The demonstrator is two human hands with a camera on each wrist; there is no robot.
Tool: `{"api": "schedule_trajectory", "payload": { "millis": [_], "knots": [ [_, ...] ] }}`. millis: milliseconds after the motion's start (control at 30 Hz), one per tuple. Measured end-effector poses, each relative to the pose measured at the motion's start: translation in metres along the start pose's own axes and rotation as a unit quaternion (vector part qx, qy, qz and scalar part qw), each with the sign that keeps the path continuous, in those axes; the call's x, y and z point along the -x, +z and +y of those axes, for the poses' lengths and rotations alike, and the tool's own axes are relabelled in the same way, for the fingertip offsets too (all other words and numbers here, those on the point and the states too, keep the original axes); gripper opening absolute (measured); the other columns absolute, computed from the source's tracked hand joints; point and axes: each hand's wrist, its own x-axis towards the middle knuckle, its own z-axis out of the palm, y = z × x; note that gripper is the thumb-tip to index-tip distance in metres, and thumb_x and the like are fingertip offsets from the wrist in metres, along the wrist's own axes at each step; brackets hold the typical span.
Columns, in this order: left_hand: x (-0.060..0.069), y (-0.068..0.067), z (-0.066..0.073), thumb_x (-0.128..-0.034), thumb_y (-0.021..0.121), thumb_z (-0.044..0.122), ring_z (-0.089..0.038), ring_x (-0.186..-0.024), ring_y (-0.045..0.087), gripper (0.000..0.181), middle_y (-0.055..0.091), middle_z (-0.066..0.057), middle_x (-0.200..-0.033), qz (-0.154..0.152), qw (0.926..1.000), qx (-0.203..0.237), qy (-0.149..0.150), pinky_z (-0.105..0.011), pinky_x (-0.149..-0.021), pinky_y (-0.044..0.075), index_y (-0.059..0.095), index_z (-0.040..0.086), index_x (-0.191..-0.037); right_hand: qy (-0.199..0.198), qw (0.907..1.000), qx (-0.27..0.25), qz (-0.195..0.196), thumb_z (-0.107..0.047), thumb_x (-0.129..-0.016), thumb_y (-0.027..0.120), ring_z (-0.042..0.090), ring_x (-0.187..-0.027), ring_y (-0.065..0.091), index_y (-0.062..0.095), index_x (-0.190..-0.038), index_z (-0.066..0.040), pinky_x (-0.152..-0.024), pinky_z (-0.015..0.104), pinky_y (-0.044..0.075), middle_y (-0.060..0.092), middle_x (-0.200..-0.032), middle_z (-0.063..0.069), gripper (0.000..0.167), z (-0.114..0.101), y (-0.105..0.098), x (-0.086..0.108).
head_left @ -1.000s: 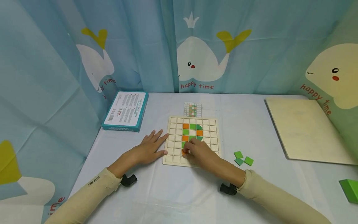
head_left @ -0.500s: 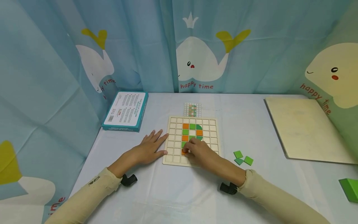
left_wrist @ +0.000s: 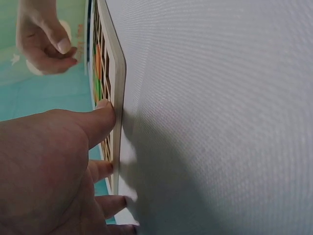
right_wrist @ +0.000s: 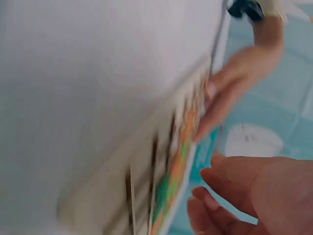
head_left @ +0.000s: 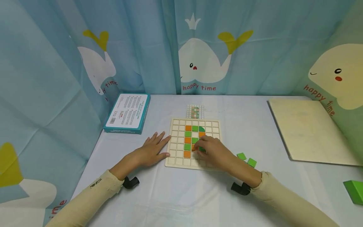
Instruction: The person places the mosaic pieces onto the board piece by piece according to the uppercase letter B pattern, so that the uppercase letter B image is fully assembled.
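Observation:
A pale wooden grid board (head_left: 175,142) lies mid-table, with orange and green tiles set in some squares. My left hand (head_left: 148,153) is spread flat at its left side; in the left wrist view the thumb (left_wrist: 100,117) touches the board's edge. Above the board, my right hand (head_left: 212,149) has loosely curled fingers and hides part of the tile pattern. No tile shows between those fingers (right_wrist: 210,200) in the right wrist view. An orange tile (head_left: 187,154) sits uncovered at the bottom of the left tile column.
Loose green tiles (head_left: 251,162) lie right of the board, partly behind my right wrist. A small printed pattern card (head_left: 195,110) lies behind the board. A teal box (head_left: 127,113) stands back left, a large wooden panel (head_left: 314,130) right, a green block (head_left: 354,192) far right.
My right hand has left the lower orange tile and moved right across the board, uncovering that tile. The left hand stays in place.

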Motion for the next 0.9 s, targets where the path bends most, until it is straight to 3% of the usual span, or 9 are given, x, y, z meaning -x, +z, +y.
{"api": "schedule_trajectory", "payload": {
  "millis": [167, 333, 433, 533, 667, 733, 900],
  "knots": [
    [0.0, 0.001, 0.001, -0.1078, 0.053, 0.054, -0.044, -0.163, 0.002, 0.078, 0.009, -0.014, -0.178, 0.003, 1.0, 0.001, 0.001, -0.067, -0.127, 0.01, 0.02, 0.021, -0.171, 0.086, 0.9951, -0.001, -0.048, -0.015, -0.099, 0.075, 0.023, -0.095, 0.069, 0.075, -0.111, -0.005, -0.085, 0.044, 0.06, 0.071, -0.106, 0.006, 0.016, 0.02, -0.034, 0.02],
    [0.002, -0.001, 0.002, -0.1082, 0.052, 0.054, -0.044, -0.163, 0.001, 0.078, 0.007, -0.014, -0.178, 0.002, 1.0, 0.002, -0.004, -0.067, -0.128, 0.009, 0.019, 0.022, -0.171, 0.192, 0.9738, 0.021, -0.12, -0.024, -0.1, 0.075, 0.026, -0.093, 0.066, 0.067, -0.114, -0.001, -0.08, 0.045, 0.058, 0.067, -0.109, 0.013, 0.029, 0.042, -0.061, 0.046],
    [0.003, -0.002, 0.003, -0.1083, 0.053, 0.052, -0.045, -0.162, 0.002, 0.078, 0.009, -0.015, -0.177, 0.006, 1.0, 0.004, -0.001, -0.068, -0.127, 0.01, 0.02, 0.02, -0.171, 0.229, 0.9621, 0.03, -0.144, -0.029, -0.097, 0.078, 0.027, -0.092, 0.065, 0.063, -0.118, 0.003, -0.08, 0.048, 0.057, 0.065, -0.109, 0.017, 0.042, 0.053, -0.07, 0.062],
    [0.004, -0.003, 0.004, -0.1083, 0.054, 0.051, -0.046, -0.162, 0.003, 0.077, 0.01, -0.016, -0.177, 0.009, 0.9999, 0.004, 0.003, -0.069, -0.127, 0.01, 0.022, 0.019, -0.171, 0.241, 0.9585, 0.031, -0.149, -0.028, -0.096, 0.08, 0.026, -0.088, 0.062, 0.061, -0.115, 0.005, -0.079, 0.047, 0.055, 0.063, -0.104, 0.016, 0.043, 0.061, -0.069, 0.073],
    [0.004, -0.003, 0.005, -0.1083, 0.054, 0.051, -0.046, -0.162, 0.004, 0.077, 0.011, -0.016, -0.177, 0.012, 0.9999, 0.002, 0.004, -0.069, -0.127, 0.011, 0.022, 0.019, -0.17, 0.221, 0.968, 0.016, -0.119, -0.013, -0.095, 0.079, 0.026, -0.086, 0.06, 0.061, -0.11, 0.003, -0.077, 0.044, 0.054, 0.063, -0.099, 0.015, 0.028, 0.066, -0.062, 0.079],
    [0.004, -0.002, 0.005, -0.1083, 0.054, 0.051, -0.046, -0.162, 0.004, 0.076, 0.011, -0.016, -0.177, 0.013, 0.9999, 0.002, 0.004, -0.068, -0.127, 0.011, 0.022, 0.019, -0.17, 0.209, 0.9734, 0.004, -0.095, -0.004, -0.095, 0.077, 0.029, -0.091, 0.063, 0.062, -0.113, 0.003, -0.078, 0.045, 0.055, 0.064, -0.103, 0.018, 0.024, 0.066, -0.057, 0.078],
    [0.004, -0.002, 0.005, -0.1082, 0.055, 0.051, -0.046, -0.162, 0.003, 0.076, 0.011, -0.016, -0.177, 0.014, 0.9999, 0.005, 0.003, -0.068, -0.127, 0.011, 0.023, 0.02, -0.17, 0.208, 0.9757, -0.034, -0.06, 0.003, -0.097, 0.07, 0.037, -0.105, 0.064, 0.061, -0.124, 0.004, -0.083, 0.046, 0.057, 0.061, -0.116, 0.023, 0.029, 0.068, -0.047, 0.075]
  ]
}}
